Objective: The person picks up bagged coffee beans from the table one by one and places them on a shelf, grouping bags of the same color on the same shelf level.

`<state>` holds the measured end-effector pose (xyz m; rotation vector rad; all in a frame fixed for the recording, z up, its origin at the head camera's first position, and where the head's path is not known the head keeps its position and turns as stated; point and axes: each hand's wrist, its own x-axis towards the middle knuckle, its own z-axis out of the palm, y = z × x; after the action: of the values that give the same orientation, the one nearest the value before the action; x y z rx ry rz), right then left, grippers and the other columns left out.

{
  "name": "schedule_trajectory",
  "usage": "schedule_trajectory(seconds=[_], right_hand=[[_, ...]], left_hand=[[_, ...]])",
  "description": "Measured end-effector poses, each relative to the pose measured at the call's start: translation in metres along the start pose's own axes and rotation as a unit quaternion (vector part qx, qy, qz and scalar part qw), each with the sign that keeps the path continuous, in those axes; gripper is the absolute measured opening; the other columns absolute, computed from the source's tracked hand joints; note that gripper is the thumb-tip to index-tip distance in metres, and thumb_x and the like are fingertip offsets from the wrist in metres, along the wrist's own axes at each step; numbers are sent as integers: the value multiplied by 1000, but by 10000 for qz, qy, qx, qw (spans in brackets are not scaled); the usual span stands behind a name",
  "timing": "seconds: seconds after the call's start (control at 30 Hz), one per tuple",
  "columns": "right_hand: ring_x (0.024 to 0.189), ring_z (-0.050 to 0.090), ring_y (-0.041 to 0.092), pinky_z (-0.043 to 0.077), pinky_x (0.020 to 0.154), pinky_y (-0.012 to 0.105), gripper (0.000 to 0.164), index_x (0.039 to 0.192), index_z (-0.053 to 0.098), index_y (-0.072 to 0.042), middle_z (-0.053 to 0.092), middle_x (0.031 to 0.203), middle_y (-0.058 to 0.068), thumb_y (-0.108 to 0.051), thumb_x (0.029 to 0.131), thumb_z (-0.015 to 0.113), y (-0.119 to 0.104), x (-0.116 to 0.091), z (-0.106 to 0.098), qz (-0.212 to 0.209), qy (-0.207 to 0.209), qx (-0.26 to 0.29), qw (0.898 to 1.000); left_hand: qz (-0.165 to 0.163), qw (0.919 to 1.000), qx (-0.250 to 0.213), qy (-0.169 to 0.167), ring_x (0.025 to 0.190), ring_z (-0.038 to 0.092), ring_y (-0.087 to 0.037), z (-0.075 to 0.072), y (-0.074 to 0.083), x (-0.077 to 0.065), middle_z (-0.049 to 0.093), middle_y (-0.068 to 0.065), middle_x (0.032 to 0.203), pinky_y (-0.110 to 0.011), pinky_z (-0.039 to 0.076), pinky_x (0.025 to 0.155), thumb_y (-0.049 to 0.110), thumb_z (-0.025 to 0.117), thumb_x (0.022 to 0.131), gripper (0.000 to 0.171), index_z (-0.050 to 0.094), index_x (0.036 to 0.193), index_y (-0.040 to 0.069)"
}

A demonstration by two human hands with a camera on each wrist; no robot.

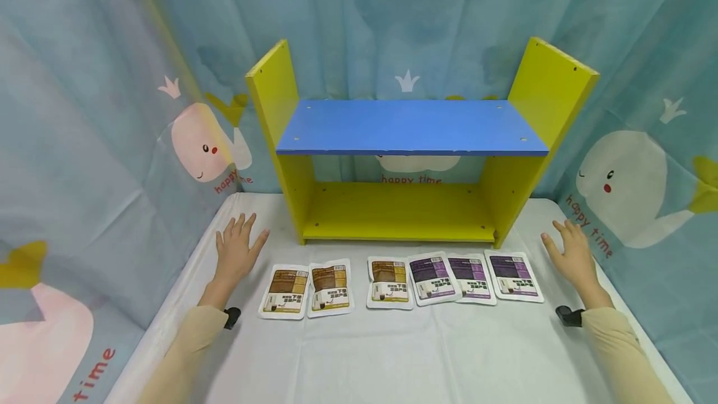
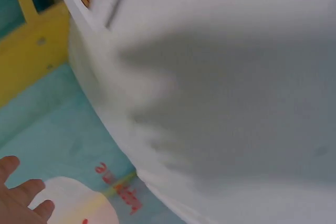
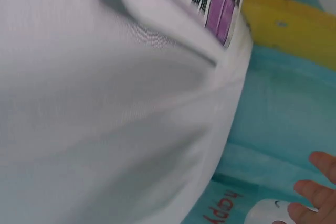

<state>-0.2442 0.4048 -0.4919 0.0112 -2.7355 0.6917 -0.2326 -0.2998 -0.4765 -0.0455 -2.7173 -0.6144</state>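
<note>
My left hand, fingers spread, holds nothing at the table's left side. Nearest to it lies a white-edged packet with a brown label. A second brown packet is beside that one, and a third lies past a gap. Three purple-labelled packets follow: one seems to overlap the middle one, and the last is at the right end. My right hand, also empty with fingers apart, is to the right of that last packet. Both wrist views catch only fingertips and parts of packets.
Behind the packets stands a shelf with yellow sides, a blue upper board and a yellow bottom board. A white cloth covers the table. Blue curtains printed with whales hang at the back and both sides.
</note>
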Motion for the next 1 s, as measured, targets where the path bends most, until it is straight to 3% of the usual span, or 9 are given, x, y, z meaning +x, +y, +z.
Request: schedule_trajectory(seconds=[0.33,0.73,1.0], right_hand=[[136,10,48,11,105,68,64,139,29,9,20,144,34,-41,99,34,-20,-11,8,260,-70,255,9993],[128,25,53,20,102,67,57,140,31,5,30,139,35,-32,99,41,-36,-24,19,147,32,612,9980],[122,34,52,29,97,65,53,138,37,3,39,134,33,-27,96,49,-54,-31,28,45,201,786,9967]], left_hand=[[-123,9983,-401,-405,136,12,-47,8,34,-15,22,-28,148,-70,0,104,47,41,96,66,29,144,3],[-170,9948,-810,-595,135,16,-48,28,51,-22,25,-27,147,-71,5,103,43,39,98,62,29,144,2],[20,9924,-1118,-511,134,20,-46,37,61,-24,29,-25,145,-70,6,103,41,41,98,61,31,143,2]])
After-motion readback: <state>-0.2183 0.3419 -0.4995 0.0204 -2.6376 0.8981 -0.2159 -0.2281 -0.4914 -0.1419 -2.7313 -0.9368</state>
